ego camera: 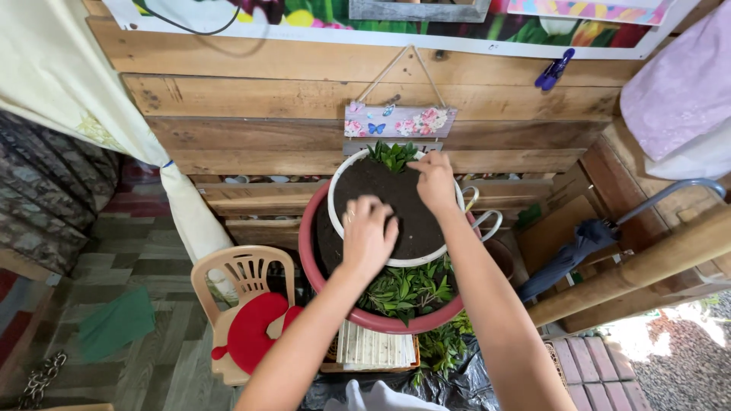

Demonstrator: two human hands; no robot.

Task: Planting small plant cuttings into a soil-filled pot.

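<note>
Two hands work one round white pot (339, 199) of dark crumbly soil, set inside one red basin (381, 320) holding leafy cuttings. The left hand (368, 236) presses flat, fingers spread; the right hand (435, 183) pinches soil beside one small green plant (394, 156)

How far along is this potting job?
Done: the white pot is full of dark soil, with a small green plant at its far edge. In hand: the left hand and right hand rest on the soil. Left: leafy cuttings lie unplanted in the red basin.
</note>
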